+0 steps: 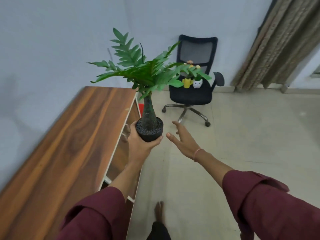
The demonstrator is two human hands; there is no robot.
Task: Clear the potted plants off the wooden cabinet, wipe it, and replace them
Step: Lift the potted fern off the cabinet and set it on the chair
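Fingers [159, 138] of the left hand [138, 144] curl around the black pot [150, 135] of the potted plant [147, 73], held aloft beside the wooden cabinet [69, 135]; right hand [184, 140] just beside it, fingers spread, empty.

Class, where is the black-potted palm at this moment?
Centre of the head view: the left hand holds the palm just off the cabinet's edge, the open right hand close beside it.

I wear a maroon top whose loose left sleeve [97, 213] and right sleeve [268, 201] are each folded back into a broad cuff on the forearm, a thin pink band [197, 154] round my right wrist, dark trousers [158, 231], and my one visible foot [159, 210] is bare.
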